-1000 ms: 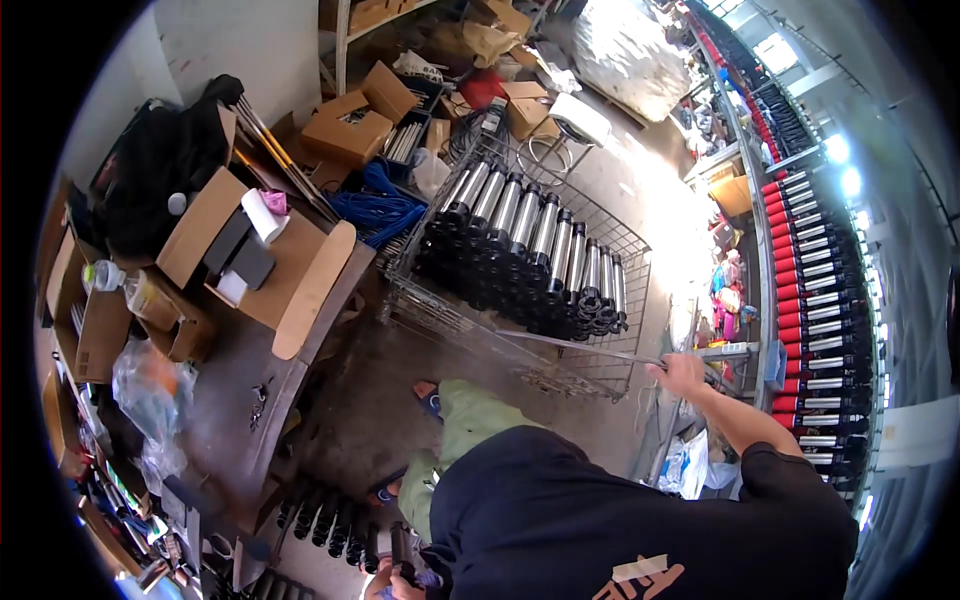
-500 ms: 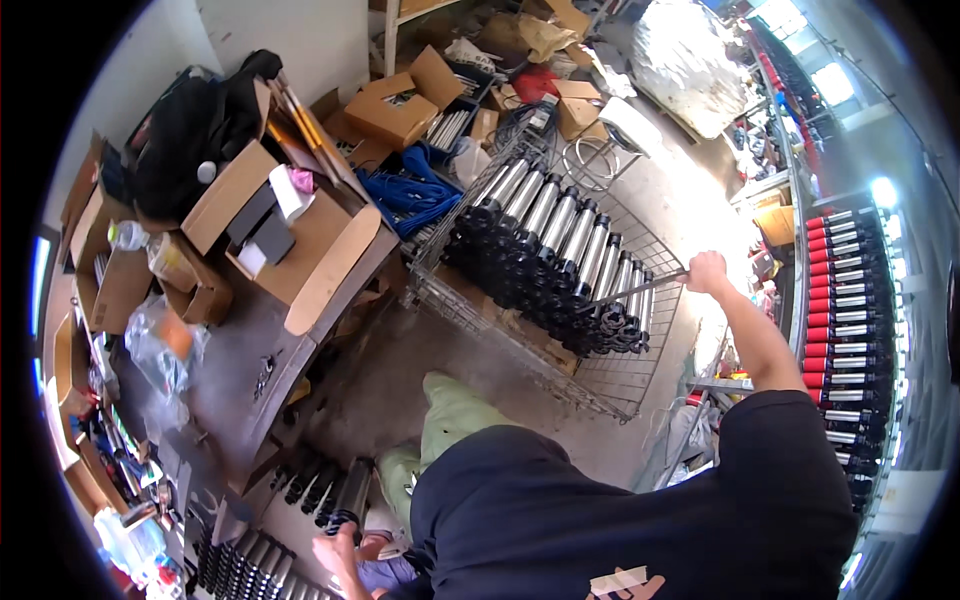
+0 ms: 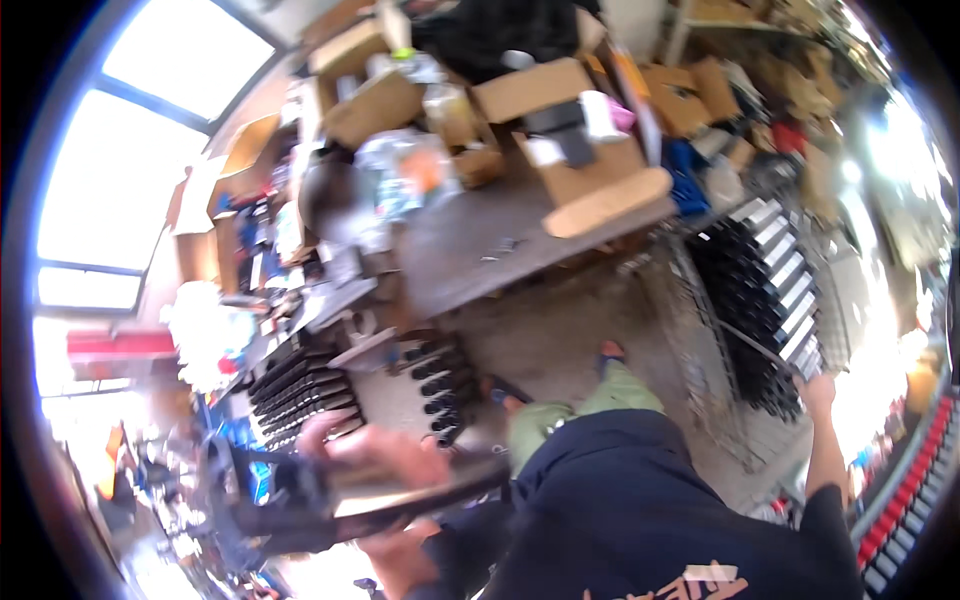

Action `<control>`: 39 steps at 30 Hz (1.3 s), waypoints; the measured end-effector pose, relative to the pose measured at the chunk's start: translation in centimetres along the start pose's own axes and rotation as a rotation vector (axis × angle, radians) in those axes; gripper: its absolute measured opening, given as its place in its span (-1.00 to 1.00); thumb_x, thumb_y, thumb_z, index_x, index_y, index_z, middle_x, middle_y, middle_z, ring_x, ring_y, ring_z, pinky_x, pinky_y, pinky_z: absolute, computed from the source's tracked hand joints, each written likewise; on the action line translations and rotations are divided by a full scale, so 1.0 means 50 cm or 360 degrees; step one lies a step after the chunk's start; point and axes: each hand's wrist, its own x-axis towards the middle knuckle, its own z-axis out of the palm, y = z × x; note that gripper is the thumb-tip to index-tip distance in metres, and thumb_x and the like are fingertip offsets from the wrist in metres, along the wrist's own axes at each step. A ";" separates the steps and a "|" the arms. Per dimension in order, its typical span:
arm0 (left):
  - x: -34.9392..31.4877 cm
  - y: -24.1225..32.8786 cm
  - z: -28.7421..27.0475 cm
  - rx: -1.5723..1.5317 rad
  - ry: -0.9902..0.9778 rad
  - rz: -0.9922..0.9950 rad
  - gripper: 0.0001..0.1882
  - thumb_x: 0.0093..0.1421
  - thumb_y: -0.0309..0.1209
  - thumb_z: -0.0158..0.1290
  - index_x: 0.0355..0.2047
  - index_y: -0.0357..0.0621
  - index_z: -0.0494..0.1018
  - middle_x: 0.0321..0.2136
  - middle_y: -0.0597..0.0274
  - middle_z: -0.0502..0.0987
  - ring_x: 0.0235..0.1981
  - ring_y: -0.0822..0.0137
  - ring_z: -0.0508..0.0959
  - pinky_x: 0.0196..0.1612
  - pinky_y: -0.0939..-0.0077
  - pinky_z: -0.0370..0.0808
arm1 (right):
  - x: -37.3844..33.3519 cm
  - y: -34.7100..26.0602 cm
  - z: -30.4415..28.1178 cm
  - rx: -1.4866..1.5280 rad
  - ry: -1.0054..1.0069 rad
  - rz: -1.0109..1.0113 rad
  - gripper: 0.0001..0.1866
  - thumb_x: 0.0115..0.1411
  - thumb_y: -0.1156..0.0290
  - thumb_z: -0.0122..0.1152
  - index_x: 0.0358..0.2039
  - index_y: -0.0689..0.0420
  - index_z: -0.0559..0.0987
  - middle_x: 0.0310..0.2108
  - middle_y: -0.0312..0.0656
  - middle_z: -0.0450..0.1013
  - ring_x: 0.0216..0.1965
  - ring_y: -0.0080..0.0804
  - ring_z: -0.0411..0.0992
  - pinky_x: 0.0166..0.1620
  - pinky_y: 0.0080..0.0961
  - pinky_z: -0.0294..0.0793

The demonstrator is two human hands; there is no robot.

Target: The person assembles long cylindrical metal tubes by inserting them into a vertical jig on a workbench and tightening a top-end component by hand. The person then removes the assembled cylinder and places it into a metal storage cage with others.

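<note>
Head view only. Left hand [image 3: 375,465], blurred by motion, closed around a long cylinder [image 3: 350,500] with dark end cap and bright metal body, carried near-horizontal at lower left, dark end pointing left. Grip sits about mid-length on the metal part, fingers [image 3: 330,430] wrapped over the top; exact finger placement not readable through the blur. Judged rigid and fairly heavy: steel-looking tube, smooth and likely slippery on the bright section, so hold near the balance point or at the ribbed dark end looks safer. Not fragile by appearance.

Right hand [image 3: 818,392] at far right, closed on the rim of a wire mesh cart [image 3: 700,340] that holds a stack of like cylinders [image 3: 775,300], laid side by side, dark ends toward the near side. Held cylinder well apart from that stack, across the body.

More black cylinders [image 3: 300,385] lying in rows on the floor just beyond the left hand. Workbench [image 3: 480,250] farther off, cluttered with open cardboard boxes [image 3: 560,130].
</note>
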 end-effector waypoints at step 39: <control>0.143 -0.344 -0.645 0.0880 0.1177 0.0159 -0.64 -0.14 -0.56 0.42 -0.36 -0.17 0.48 -0.50 0.42 0.53 -0.46 0.51 0.50 -0.32 0.55 0.48 | -0.540 -0.905 -0.329 0.1548 0.0357 -0.1556 -0.50 0.14 0.07 0.37 -0.67 0.24 0.47 -0.77 -0.04 0.22 -0.74 -0.26 0.20 -0.57 -0.30 0.20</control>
